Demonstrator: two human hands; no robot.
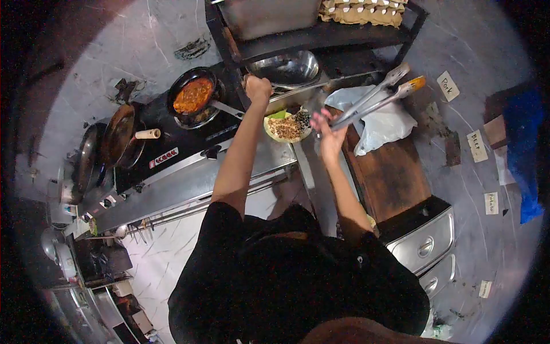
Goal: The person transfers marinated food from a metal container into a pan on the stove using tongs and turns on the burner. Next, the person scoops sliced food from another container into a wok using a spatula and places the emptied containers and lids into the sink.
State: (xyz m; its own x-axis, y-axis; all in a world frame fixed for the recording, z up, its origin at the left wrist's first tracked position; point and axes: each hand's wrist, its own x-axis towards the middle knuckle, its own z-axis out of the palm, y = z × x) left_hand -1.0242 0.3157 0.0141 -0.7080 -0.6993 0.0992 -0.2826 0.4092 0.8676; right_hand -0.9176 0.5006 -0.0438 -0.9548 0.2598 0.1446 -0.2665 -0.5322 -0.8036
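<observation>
My left hand (pixel 258 89) is closed at the near-left edge of a shiny steel wok (pixel 294 67), apparently on its handle, which the fingers hide. Long metal tongs (pixel 366 104) are in my right hand (pixel 331 136), their two arms spread and pointing up to the right; one tip is orange. Between my hands lies a round plate of food (pixel 285 129), with brown crumbly bits, dark pieces and something green on it. To the left, a black frying pan (pixel 213 86) on the stove holds a red-orange saucy dish (pixel 193 96).
The black stove top (pixel 197 135) also carries a brown pan (pixel 119 140) with a wooden handle. A plastic bag (pixel 387 126) lies by a brown board (pixel 389 178) on the right. Lidded steel containers (pixel 424 245) stand nearer me. Egg trays (pixel 362 12) sit on the shelf above.
</observation>
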